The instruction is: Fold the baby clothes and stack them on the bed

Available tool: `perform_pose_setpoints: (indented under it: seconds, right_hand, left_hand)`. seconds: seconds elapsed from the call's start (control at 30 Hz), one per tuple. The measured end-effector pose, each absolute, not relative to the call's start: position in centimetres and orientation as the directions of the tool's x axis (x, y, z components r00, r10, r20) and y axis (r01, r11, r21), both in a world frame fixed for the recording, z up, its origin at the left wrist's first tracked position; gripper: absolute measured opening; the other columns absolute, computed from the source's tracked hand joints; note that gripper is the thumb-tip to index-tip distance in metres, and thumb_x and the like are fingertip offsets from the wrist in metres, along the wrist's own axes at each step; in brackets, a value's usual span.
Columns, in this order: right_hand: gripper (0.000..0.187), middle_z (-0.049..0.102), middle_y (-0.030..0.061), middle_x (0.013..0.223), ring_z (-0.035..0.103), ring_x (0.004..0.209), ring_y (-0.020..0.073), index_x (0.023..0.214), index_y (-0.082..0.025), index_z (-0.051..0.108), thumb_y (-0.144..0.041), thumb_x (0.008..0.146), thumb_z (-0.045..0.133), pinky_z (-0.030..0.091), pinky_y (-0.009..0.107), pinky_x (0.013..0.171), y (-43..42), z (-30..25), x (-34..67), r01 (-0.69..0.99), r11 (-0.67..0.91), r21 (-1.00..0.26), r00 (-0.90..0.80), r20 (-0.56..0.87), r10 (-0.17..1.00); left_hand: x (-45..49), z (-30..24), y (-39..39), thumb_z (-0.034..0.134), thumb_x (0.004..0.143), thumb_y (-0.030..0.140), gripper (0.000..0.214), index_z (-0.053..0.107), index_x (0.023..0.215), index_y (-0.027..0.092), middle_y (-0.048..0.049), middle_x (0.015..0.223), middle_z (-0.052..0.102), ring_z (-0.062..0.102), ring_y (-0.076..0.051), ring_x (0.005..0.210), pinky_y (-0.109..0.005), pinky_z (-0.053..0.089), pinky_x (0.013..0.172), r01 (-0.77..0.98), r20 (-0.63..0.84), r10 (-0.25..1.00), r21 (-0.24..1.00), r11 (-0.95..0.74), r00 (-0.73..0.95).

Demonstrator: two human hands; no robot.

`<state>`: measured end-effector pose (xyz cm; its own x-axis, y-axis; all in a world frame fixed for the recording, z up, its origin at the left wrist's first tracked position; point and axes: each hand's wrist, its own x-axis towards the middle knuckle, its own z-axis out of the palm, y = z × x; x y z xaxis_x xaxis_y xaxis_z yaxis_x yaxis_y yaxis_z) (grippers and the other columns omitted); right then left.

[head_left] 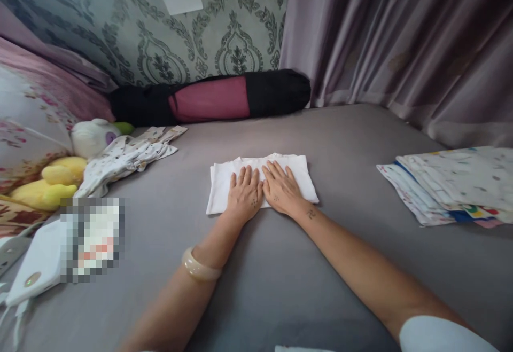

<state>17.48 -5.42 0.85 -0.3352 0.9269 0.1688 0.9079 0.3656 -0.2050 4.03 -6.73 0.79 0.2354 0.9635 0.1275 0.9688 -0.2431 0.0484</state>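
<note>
Has a yellow plush toy (50, 185) at far left, just beside a rumpled patterned garment (125, 154). Rests the left hand (243, 192) and, close on its right, the right hand (281, 187) on a folded white cloth (219, 184) midway across the grey sheet (340, 154), with both flattened and unclenched. Has a stack of folded patterned cloths (452, 178) well apart at right.

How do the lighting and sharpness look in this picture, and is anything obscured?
Head view: muted light, with the curtain darkening toward the upper right corner; head view: the white cloth is bright, its outline readable around the left hand and right hand; head view: a blocky pixelated patch at lower left hides detail beside the white box.
</note>
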Motion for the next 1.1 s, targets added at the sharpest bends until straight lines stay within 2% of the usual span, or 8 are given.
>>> perform_pose_setpoints:
  seconds: [0.2, 0.33, 0.5, 0.63, 0.8, 0.97, 1.1]
  right_hand:
    - [0.054, 0.03, 0.012, 0.157, 0.024, 0.146, 0.0255, 0.147, -0.01, 0.038, -0.026, 0.097, 0.027, 0.017, 0.048, 0.118, -5.3, 1.4, 17.8, 0.908, 0.363, -0.211, -0.333, 0.164, 0.928]
    - [0.056, 0.028, 0.0144, 0.158, 0.021, 0.146, 0.0266, 0.149, -0.007, 0.034, -0.026, 0.098, 0.026, 0.012, 0.049, 0.119, -4.8, 1.3, 18.5, 0.936, 0.295, -0.193, -0.246, 0.242, 0.939]
    - [0.056, 0.03, 0.0144, 0.157, 0.025, 0.145, 0.0274, 0.147, -0.006, 0.037, -0.029, 0.097, 0.027, 0.017, 0.05, 0.118, -4.2, 0.4, 18.9, 0.942, 0.269, -0.201, -0.233, 0.185, 0.955]
    - [0.056, 0.029, 0.0141, 0.157, 0.025, 0.145, 0.0272, 0.147, -0.007, 0.037, -0.029, 0.097, 0.027, 0.017, 0.05, 0.117, -4.2, 0.2, 18.9, 0.944, 0.266, -0.193, -0.233, 0.177, 0.956]
    - [0.057, 0.031, 0.0155, 0.156, 0.027, 0.144, 0.0275, 0.147, -0.005, 0.037, -0.029, 0.097, 0.025, 0.02, 0.05, 0.117, -4.2, 0.8, 19.1, 0.948, 0.263, -0.18, -0.231, 0.18, 0.956]
    - [0.058, 0.034, 0.021, 0.153, 0.028, 0.143, 0.0305, 0.145, -0.001, 0.037, -0.033, 0.099, 0.023, 0.017, 0.052, 0.116, -3.8, 0.7, 20.0, 0.974, 0.192, -0.124, -0.155, 0.259, 0.953]
    - [0.061, 0.034, 0.0208, 0.153, 0.027, 0.144, 0.0302, 0.145, 0.0, 0.037, -0.036, 0.099, 0.021, 0.02, 0.051, 0.116, -3.3, -0.1, 20.6, 0.981, 0.153, -0.123, -0.126, 0.198, 0.972]
  left_hand:
    - [3.5, 0.8, -6.4, 0.025, 0.1, 0.037, 0.052, 0.042, 0.145, 0.016, -0.0142, 0.153, 0.039, 0.031, -0.028, 0.144, -0.049, 0.023, 0.117, 0.969, 0.162, 0.962, 0.069, -0.235, 0.222]
    - [2.5, 0.7, -5.8, 0.023, 0.1, 0.04, 0.055, 0.039, 0.146, 0.014, -0.0147, 0.154, 0.036, 0.026, -0.028, 0.146, -0.051, 0.018, 0.119, 0.989, 0.244, 0.963, 0.067, -0.132, 0.113]
    - [1.7, 0.4, -5.4, 0.024, 0.1, 0.043, 0.058, 0.04, 0.145, 0.011, -0.0182, 0.153, 0.036, 0.03, -0.033, 0.144, -0.055, 0.023, 0.115, 0.995, 0.143, 0.989, 0.078, -0.054, 0.043]
    - [1.9, 0.6, -5.5, 0.025, 0.1, 0.044, 0.057, 0.04, 0.145, 0.014, -0.0166, 0.154, 0.037, 0.03, -0.032, 0.144, -0.054, 0.024, 0.115, 0.995, 0.112, 0.993, 0.097, -0.034, 0.023]
    - [1.8, 1.1, -5.6, 0.025, 0.099, 0.044, 0.059, 0.04, 0.144, 0.009, -0.0193, 0.152, 0.038, 0.03, -0.031, 0.144, -0.051, 0.024, 0.117, 0.992, 0.125, 0.992, 0.126, -0.022, 0.006]
    - [0.9, 1.0, -5.2, 0.023, 0.099, 0.044, 0.061, 0.041, 0.143, 0.006, -0.0209, 0.152, 0.038, 0.028, -0.031, 0.145, -0.052, 0.017, 0.119, 0.991, 0.224, 0.971, 0.115, 0.061, -0.086]
    - [0.4, 0.7, -5.0, 0.023, 0.099, 0.048, 0.065, 0.043, 0.142, 0.004, -0.0233, 0.151, 0.037, 0.028, -0.033, 0.145, -0.052, 0.019, 0.118, 0.984, 0.145, 0.979, 0.13, 0.125, -0.143]
